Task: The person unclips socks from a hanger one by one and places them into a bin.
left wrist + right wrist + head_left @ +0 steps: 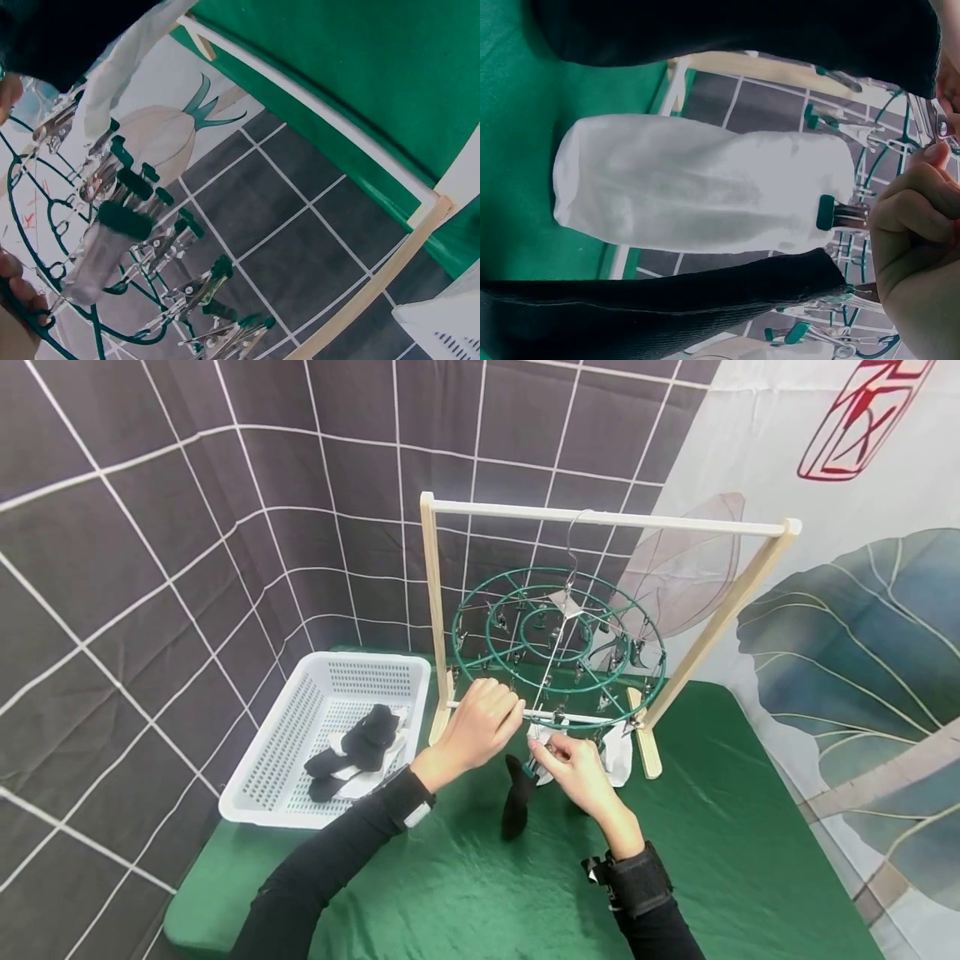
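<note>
A round green drying hanger (487, 639) with many metal clips hangs from a wooden rack. My left hand (483, 722) grips its near rim; in the left wrist view the fingers (22, 289) curl by the green ring. My right hand (573, 768) pinches a metal clip (941, 129) at the cuff of a black sock (742, 30). Below the hands in the head view a black sock (516, 802) hangs. In the right wrist view a white sock (705, 187) and another black sock (667, 307) hang from clips. Parts of the clips are hidden behind my fingers.
A white perforated basket (255, 814) with black and white socks (367, 739) stands on the left of the green-covered table (465, 893). The rack's wooden posts (716, 627) flank the hanger, and a tiled-pattern cloth (345, 477) hangs behind.
</note>
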Motion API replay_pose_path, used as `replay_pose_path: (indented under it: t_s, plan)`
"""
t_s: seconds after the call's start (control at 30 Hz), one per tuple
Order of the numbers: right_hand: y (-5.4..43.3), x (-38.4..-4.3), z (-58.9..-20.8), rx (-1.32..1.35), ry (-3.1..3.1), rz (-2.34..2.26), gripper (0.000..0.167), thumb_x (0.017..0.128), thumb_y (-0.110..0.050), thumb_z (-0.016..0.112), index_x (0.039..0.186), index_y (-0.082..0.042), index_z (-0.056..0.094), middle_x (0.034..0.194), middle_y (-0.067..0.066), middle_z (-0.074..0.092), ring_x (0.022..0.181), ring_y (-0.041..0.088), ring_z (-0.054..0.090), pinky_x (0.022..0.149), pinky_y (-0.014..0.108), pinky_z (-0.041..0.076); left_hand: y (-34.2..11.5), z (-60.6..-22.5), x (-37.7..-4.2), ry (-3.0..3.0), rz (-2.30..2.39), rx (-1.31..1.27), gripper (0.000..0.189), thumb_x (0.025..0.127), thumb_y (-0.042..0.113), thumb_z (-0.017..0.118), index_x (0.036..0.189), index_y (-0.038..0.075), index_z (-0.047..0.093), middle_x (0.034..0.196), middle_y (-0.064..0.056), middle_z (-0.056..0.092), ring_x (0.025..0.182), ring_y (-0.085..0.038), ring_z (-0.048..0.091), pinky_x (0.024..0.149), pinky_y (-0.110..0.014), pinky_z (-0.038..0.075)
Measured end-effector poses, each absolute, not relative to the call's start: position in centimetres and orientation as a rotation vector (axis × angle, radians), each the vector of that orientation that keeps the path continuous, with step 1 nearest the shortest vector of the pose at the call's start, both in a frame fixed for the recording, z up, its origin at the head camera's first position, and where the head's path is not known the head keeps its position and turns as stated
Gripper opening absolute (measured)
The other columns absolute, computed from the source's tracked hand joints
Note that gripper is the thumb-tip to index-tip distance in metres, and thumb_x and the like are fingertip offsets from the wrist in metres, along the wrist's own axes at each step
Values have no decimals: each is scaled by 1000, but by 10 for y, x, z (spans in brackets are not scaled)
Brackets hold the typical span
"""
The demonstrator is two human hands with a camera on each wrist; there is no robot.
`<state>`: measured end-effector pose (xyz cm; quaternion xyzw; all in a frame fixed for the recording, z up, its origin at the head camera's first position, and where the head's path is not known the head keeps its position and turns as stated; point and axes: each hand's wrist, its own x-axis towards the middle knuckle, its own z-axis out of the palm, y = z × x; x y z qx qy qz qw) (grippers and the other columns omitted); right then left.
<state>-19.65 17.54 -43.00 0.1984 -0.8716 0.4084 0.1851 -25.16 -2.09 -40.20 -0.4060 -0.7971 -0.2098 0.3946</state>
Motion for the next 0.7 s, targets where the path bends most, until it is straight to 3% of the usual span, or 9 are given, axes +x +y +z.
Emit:
replay_pose_path:
  t_s: [0.1,0.17,0.23,0.37,0.5,0.63,0.7]
  plan:
    - [175,-197,-431,564,-2426,1157,47,91,-12,72,58,-12,39,56,-14,24,50,-4,19,51,17,17,-21,-405,-249,-2021,-637,-973,21,100,11,52,87,5,66,84,-7,60,86,-24,56,99,-38,48]
    - [174,-196,-431,564,-2419,1159,47,91,-12,72,58,-11,38,56,-14,24,50,-4,18,51,17,17,-21,-408,-246,-2046,-742,-900,19,100,11,51,97,3,68,100,-11,64,104,-28,58,115,-46,40]
    - [174,-196,-432,566,-2421,1160,47,91,-12,72,58,-11,38,56,-14,24,50,-4,18,51,17,17,-20,-412,-240,-2081,-871,-797,20,100,12,51,110,3,66,120,-15,61,123,-32,52,123,-54,28]
    - [173,-195,-433,551,-2424,1146,48,91,-12,71,58,-11,37,56,-14,24,51,-4,19,51,17,17,-11,-422,-218,-2111,-1211,-574,41,102,13,48,142,4,44,156,-20,32,151,-38,22,124,-63,12]
    - [172,-195,-433,535,-2423,1138,48,91,-12,71,57,-12,37,56,-13,23,51,-4,18,51,18,17,5,-436,-193,-2001,-1768,-299,58,106,17,42,157,5,17,166,-18,6,156,-37,1,124,-63,7]
    - [171,-195,-434,532,-2422,1156,49,92,-13,72,57,-11,36,56,-14,22,51,-3,17,51,17,17,14,-448,-181,-1877,-2249,43,57,110,30,33,159,10,12,165,-17,10,155,-37,9,124,-61,13]
    - [170,-196,-434,527,-2422,1159,49,92,-13,72,58,-11,36,56,-14,23,51,-3,18,51,17,17,15,-454,-180,-1937,-2349,142,56,110,35,29,159,11,16,162,-20,22,151,-38,20,123,-61,16]
